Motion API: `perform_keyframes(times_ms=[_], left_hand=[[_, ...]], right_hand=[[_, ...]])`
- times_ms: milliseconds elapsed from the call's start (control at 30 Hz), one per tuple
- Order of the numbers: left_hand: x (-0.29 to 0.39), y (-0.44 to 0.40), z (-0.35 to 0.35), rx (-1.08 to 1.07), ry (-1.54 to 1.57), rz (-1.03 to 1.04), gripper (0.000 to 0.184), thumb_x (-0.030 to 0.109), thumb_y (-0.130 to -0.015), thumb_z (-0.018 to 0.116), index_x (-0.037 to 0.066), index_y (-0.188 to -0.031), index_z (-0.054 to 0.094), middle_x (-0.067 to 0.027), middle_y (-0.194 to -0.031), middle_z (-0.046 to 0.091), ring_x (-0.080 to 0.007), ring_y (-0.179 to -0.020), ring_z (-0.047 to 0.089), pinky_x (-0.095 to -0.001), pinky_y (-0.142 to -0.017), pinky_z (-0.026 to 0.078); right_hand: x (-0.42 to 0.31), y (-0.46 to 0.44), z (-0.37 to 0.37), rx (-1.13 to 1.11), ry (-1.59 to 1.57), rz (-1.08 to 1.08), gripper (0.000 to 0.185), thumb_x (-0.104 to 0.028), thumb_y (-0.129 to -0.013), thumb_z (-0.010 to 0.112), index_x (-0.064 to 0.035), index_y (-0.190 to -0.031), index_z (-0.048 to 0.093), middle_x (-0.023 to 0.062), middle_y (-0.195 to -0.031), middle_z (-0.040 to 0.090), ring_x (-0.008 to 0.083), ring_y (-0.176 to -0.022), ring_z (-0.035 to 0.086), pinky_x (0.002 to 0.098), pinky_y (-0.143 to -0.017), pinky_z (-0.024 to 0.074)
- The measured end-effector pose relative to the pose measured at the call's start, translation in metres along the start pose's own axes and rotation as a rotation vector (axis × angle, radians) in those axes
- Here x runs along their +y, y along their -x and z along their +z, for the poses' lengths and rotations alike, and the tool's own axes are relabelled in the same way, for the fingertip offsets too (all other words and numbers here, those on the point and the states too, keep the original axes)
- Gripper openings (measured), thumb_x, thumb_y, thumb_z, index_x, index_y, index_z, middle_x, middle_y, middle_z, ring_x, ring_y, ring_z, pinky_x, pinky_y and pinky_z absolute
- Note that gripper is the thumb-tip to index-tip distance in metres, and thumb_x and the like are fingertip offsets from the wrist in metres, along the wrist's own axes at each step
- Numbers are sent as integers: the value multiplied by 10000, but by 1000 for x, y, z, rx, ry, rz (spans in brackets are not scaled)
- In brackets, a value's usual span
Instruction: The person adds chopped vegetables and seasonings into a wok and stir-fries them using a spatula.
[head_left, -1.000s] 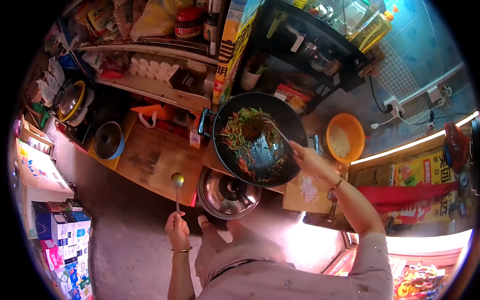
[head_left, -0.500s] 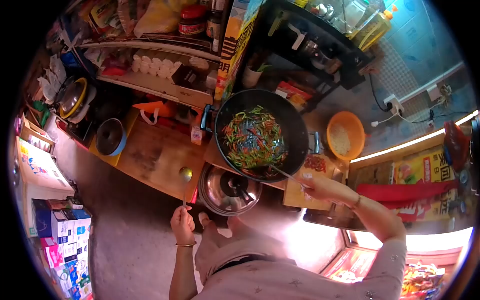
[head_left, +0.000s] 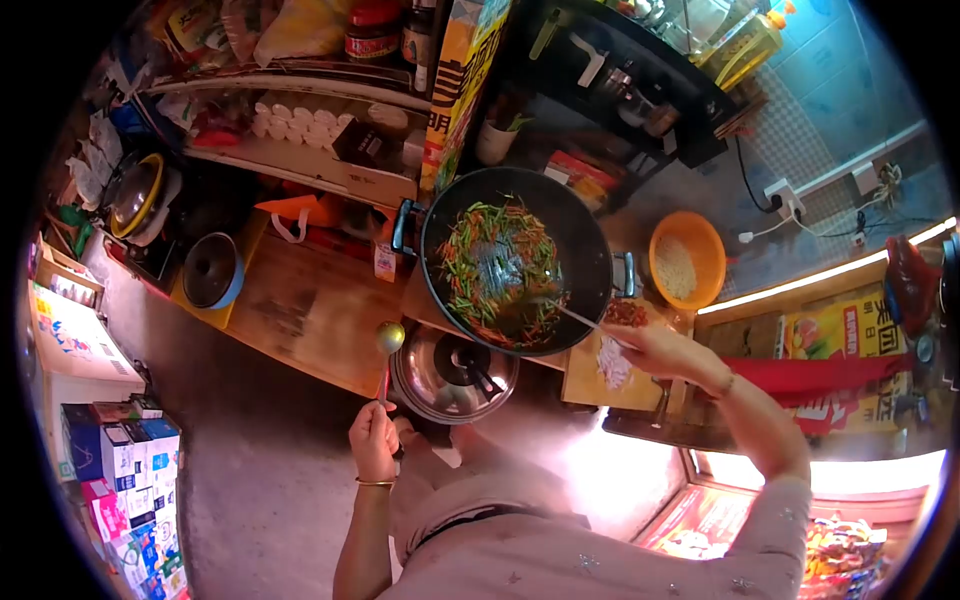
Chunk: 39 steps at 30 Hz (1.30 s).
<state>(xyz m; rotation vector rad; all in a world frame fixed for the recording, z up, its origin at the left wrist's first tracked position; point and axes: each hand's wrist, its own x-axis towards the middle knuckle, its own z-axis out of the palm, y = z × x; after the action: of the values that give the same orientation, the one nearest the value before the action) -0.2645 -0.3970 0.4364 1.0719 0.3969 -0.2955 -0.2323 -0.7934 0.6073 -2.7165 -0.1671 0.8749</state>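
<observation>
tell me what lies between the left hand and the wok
In the head view, the round steel lid lies between the left hand and the wok; the spoon held in that hand reaches up beside the lid.

A: Which markings are legible from where we stand?
B: Upright yellow panel (head_left: 455, 95): character 明, printed black. Yellow sheet (head_left: 868, 333), right side: character 美, black; adjoining characters indistinct.
A: Red jar (head_left: 372, 30)? Stacked boxes (head_left: 135, 480)?
B: Both bear print. Too small to read.
</observation>
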Motion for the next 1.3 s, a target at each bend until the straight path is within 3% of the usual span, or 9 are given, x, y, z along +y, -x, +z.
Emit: perform_keyframes(times_ms=[133, 267, 433, 567, 800, 933, 1100, 1200, 1300], left_hand=[[5, -3, 0, 20, -26, 2, 182, 193, -935, 468, 40, -862, 535, 70, -525, 295, -4, -417, 221, -183, -372, 162], [7, -4, -1, 9, 29, 24, 196, 230, -936, 469, 60, -853, 522, 73, -523, 297, -4, -399, 229, -183, -344, 161], [8, -1, 0, 17, -17, 22, 190, 223, -937, 464, 61, -859, 525, 75, -523, 296, 0, -404, 229, -179, -350, 165], [10, 4, 4, -4, -4, 12, 192, 230, -935, 469, 62, -862, 527, 72, -523, 299, -4, -407, 232, -177, -355, 173], [6, -2, 1, 8, -32, -17, 199, 195, -938, 457, 26, -868, 536, 68, -523, 309, -1, -417, 233, -185, -368, 167], [10, -3, 3, 0, -15, 6, 197, 233, -935, 470, 59, -857, 522, 73, -526, 297, -4, -408, 236, -179, -355, 171], [11, 0, 3, -8, -51, 23, 197, 235, -934, 474, 63, -852, 525, 76, -530, 298, -3, -413, 238, -178, -361, 171], [7, 1, 7, -12, -21, 7, 199, 237, -933, 476, 64, -848, 527, 77, -529, 300, -2, -418, 243, -175, -364, 177], [5, 4, 11, -12, -40, 21, 210, 211, -941, 457, 28, -876, 539, 70, -524, 300, 1, -415, 226, -174, -366, 170]], right_hand=[[-11, 29, -19, -267, 125, 83, 524, -76, -786, 477, -128, -1303, 412, 225, -739, 602, 349, -692, 614, 425, -663, 485], [39, -59, 38, 199, 212, 82, 474, -65, -806, 473, -138, -1272, 434, 233, -812, 598, 393, -747, 594, 427, -667, 469], [27, -130, 23, 467, -103, -76, 473, -54, -796, 456, -59, -1267, 419, 267, -753, 589, 431, -703, 575, 473, -636, 458], [13, -100, 58, 232, 9, 12, 506, -103, -808, 518, -98, -1299, 397, 249, -817, 597, 404, -745, 589, 447, -662, 466], [-16, 16, 6, -173, -91, -15, 438, -134, -826, 483, -93, -1261, 452, 200, -940, 602, 344, -771, 609, 398, -698, 472], [17, -61, 44, 197, -51, 44, 418, -149, -875, 457, -110, -1290, 432, 171, -773, 611, 269, -647, 598, 389, -621, 477], [2, -105, 3, 365, -151, 95, 465, -140, -850, 465, -108, -1309, 393, 223, -710, 595, 354, -572, 587, 422, -553, 480], [19, -110, 49, 224, 118, 143, 495, -116, -808, 482, -68, -1292, 394, 234, -790, 607, 391, -747, 599, 463, -654, 465], [17, -41, 39, 137, 43, 4, 508, -130, -818, 495, -108, -1313, 385, 227, -841, 610, 367, -746, 604, 428, -671, 474]])
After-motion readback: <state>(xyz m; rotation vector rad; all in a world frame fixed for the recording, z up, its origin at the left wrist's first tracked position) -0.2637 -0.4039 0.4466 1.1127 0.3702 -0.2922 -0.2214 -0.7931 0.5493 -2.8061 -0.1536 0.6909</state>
